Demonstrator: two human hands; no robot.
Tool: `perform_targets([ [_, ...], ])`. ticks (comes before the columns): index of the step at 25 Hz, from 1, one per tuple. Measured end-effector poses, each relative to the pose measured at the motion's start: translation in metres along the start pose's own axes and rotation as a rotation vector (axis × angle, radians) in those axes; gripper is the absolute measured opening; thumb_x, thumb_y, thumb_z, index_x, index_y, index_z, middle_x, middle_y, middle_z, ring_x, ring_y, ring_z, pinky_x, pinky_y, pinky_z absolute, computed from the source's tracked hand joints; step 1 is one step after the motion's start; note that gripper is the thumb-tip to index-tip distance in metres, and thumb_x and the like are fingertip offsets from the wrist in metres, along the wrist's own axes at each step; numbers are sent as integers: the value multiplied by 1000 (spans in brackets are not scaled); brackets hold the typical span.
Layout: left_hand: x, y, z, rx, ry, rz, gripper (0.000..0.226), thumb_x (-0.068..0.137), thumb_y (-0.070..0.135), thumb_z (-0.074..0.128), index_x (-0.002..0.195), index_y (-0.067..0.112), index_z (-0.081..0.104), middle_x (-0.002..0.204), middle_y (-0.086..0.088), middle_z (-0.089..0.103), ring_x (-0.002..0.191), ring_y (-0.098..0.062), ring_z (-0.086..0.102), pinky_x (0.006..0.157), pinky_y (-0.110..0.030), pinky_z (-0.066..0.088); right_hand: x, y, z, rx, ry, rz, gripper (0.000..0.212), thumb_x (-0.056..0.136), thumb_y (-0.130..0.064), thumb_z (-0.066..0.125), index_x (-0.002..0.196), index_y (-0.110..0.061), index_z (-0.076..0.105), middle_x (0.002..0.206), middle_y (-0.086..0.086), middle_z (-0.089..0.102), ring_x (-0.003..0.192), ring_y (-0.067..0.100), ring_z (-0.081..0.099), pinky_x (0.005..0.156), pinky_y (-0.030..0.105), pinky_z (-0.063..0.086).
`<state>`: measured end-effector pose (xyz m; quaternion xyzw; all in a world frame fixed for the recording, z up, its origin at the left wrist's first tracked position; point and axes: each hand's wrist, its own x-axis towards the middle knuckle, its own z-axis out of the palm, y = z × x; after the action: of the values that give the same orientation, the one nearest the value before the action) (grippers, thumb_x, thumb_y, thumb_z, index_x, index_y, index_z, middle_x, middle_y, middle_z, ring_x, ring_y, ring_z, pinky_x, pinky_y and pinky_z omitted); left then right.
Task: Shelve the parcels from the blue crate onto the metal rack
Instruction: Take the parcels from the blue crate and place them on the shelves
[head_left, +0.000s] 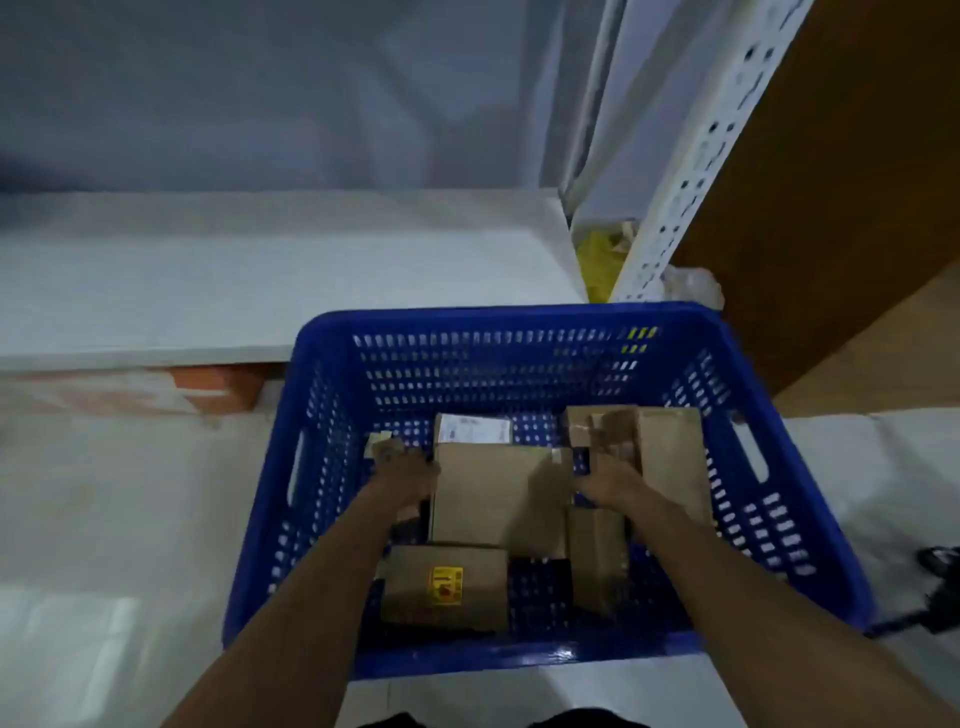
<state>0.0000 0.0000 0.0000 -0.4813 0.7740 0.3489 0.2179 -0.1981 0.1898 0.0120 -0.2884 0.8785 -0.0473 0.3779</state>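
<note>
A blue crate (519, 322) stands on the pale floor below me, holding several brown cardboard parcels. Both my arms reach down into it. My left hand (402, 480) presses against the left edge of the large flat parcel (493, 499) in the middle. My right hand (605, 483) grips that parcel's right edge. A parcel with a yellow sticker (447, 587) lies nearest me, a narrow one (597, 556) sits at the right, a tall one (670, 457) leans by the right wall, and a white-labelled one (472, 428) lies behind. The metal rack's white perforated upright (691, 171) rises beyond the crate.
A low white shelf board (260, 280) of the rack stretches left behind the crate. A brown panel (831, 182) stands at the right. Yellow and clear bags (597, 260) lie by the upright's foot. A dark object (935, 587) sits on the floor at the right edge.
</note>
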Motion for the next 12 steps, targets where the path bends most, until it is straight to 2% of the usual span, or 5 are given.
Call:
perform_targets([
  [3,53,-6,22,-60,-28,-24,50,101,30,33,136,-4,39,99,-10,57,84,-23,57,78,-34,49,56,11,34,-14,47,26,29,98,-16,48,122,0,54,70,2,41,58,12,36,54,22,34],
  [5,74,-1,22,-77,-17,-73,46,99,26,35,131,-4,45,80,-3,49,67,-14,47,58,-26,39,79,14,43,28,-16,71,24,98,-14,45,115,0,55,71,5,43,59,15,41,57,28,40],
  [7,85,-3,27,-69,-9,-49,43,97,22,36,131,-2,46,89,-6,52,72,-16,48,63,-26,42,87,16,51,94,-93,66,20,96,-14,49,100,1,61,86,15,59,73,23,57,71,37,51],
  [9,91,-6,31,-147,-71,-88,45,95,19,36,136,0,39,108,-12,53,86,-22,53,76,-34,49,96,19,58,197,-143,47,30,95,-12,53,117,7,60,116,26,61,102,32,61,93,46,50],
  [12,95,-11,36,-194,-51,-138,45,93,11,36,136,0,42,105,-11,57,80,-23,55,54,-28,43,100,15,64,378,-99,45,43,91,-9,60,131,4,50,131,23,56,117,33,56,100,44,48],
])
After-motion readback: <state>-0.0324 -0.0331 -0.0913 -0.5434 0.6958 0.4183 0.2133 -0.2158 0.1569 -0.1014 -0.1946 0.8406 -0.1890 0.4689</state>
